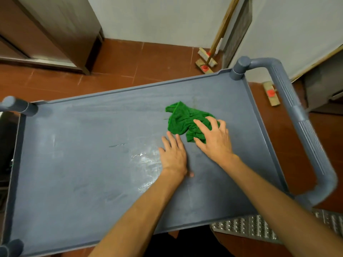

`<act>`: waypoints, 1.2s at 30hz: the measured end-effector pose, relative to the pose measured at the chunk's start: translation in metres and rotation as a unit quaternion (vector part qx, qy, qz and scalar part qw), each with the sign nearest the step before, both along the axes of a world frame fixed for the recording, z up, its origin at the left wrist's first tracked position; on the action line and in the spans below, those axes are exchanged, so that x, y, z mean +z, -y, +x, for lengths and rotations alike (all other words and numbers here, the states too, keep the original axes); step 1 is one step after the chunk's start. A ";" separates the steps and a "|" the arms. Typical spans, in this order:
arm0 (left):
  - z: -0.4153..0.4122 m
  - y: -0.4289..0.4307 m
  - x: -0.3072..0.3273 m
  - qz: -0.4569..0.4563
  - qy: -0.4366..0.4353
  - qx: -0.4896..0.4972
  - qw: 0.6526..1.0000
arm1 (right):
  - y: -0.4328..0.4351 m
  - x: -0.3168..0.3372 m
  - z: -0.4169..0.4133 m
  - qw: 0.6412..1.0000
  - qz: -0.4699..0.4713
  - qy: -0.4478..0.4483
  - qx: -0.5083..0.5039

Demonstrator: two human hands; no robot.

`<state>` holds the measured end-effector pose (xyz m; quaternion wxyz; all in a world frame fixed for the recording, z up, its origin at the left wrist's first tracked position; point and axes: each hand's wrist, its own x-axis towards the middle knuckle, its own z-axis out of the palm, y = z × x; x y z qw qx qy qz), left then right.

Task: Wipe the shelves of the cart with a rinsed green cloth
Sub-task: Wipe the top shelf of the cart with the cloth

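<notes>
Pressing green cloth [187,121] onto cart's top shelf [83,164]

Cloth: bright green terry-type pile, crumpled into an irregular lump, one flap folded out toward the far rim. It lies on the right half of the shelf, nearer the handle end and well inside the rim.

Right hand [215,140]: palm down on the cloth's near-right part. Fingers [202,125] are splayed apart, only slightly bent, pressing into the pile. Thumb sits at the cloth's lower edge.

Left hand [173,154]: flat on bare shelf just beside the cloth, fingers straight and close together. Tips are at the cloth's near edge; cannot tell if they touch it.

Shelf: blue-grey moulded plastic, rectangular tray shape, low raised rim, matte with a faint grain. There is a wet sheen and thin water streaks left of the left hand. Corner post [239,67] is round. Handle [297,108] is the same grey plastic, a tubular U-loop with a ribbed grip section.

Around:
- Floor [120,60]: red-brown square tiles, pale grout.
- Two scrub brushes [206,62]: wooden blocks, pale bristles, red sockets, wooden poles leaning in the wall corner.
- Third brush head [271,95]: wood, red socket, flat on the floor beyond the handle.
- Tread plate [250,227]: perforated metal, near right.
- Cabinet [55,25]: brushed metal, far left.
</notes>
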<state>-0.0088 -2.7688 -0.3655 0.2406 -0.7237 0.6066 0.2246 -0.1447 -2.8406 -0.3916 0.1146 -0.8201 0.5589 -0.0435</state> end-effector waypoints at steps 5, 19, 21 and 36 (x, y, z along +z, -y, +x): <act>-0.008 0.005 -0.004 0.029 0.027 -0.004 0.999 | 0.027 0.000 0.019 1.000 0.014 0.010 -0.012; 0.008 0.020 -0.008 0.030 0.038 0.017 0.999 | 0.106 0.007 0.073 0.999 0.037 0.003 -0.037; 0.011 0.022 -0.009 0.029 0.041 0.018 0.999 | 0.120 0.010 0.082 0.998 0.044 -0.009 -0.044; 0.020 0.019 -0.018 0.002 0.035 0.024 0.999 | 0.195 0.020 0.109 0.994 0.071 -0.013 -0.077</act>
